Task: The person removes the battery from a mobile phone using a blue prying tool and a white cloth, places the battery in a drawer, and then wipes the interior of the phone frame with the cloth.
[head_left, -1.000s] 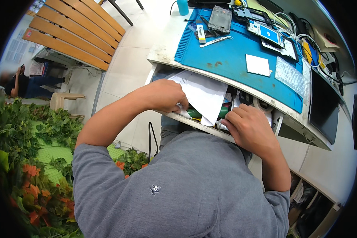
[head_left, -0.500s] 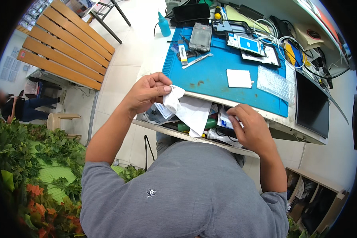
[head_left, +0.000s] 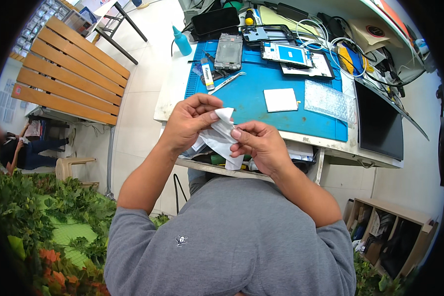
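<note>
A thin, creased white tissue (head_left: pixel 221 137) hangs between my two hands, just off the bench's front edge and above the open drawer (head_left: pixel 201 169). My left hand (head_left: pixel 190 121) pinches its upper edge between thumb and fingers. On the other side, my right hand (head_left: pixel 261 145) has thumb and forefinger closed on the tissue's right edge. The lower end of the tissue droops over the drawer's contents. A green item (head_left: pixel 217 159) and papers (head_left: pixel 301 150) show there, partly hidden by my hands and the tissue.
On the blue mat (head_left: pixel 232 96) lie a white square piece (head_left: pixel 280 100), tweezers (head_left: pixel 227 83), bubble wrap (head_left: pixel 329 101) and opened device parts (head_left: pixel 287 53). A blue bottle (head_left: pixel 182 42) stands at the left; a dark flat panel (head_left: pixel 379 121) is at the right. Far left, a person (head_left: pixel 19 148) is present.
My right hand has moved left from above the drawer and taken hold of the tissue. My left hand keeps its pinch. The view has shifted slightly, with the bench appearing farther left.
</note>
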Motion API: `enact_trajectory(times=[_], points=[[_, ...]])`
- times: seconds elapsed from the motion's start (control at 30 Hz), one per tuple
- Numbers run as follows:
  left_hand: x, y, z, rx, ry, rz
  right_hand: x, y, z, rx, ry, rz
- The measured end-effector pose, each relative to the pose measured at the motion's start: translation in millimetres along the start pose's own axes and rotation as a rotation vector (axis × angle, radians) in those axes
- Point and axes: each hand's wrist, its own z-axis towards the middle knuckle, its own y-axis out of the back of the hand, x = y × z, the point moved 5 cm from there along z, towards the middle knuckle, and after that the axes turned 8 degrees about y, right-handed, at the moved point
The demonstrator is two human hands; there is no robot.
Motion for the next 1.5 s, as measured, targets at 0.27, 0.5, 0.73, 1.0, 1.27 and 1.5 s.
enact_trajectory(times=[0.27,0.5,0.73,1.0,1.27,1.5], points=[[-4,47,-22,-0.272,-0.05,0.039,5,-4,-23,0.179,0.392,-1.089],[-18,1,29,-0.282,-0.145,0.446,37,-19,-33,0.332,0.402,-1.685],[24,-112,85,0.154,-0.628,1.612,107,46,-42,-0.236,0.72,-1.88],[36,-158,82,0.417,-0.445,1.596,122,82,-63,-0.383,0.79,-1.705],[36,-147,73,0.408,-0.419,1.647,142,85,-55,-0.253,0.878,-1.633],[26,-123,60,0.342,-0.426,1.612,154,75,6,0.209,0.835,-1.838]])
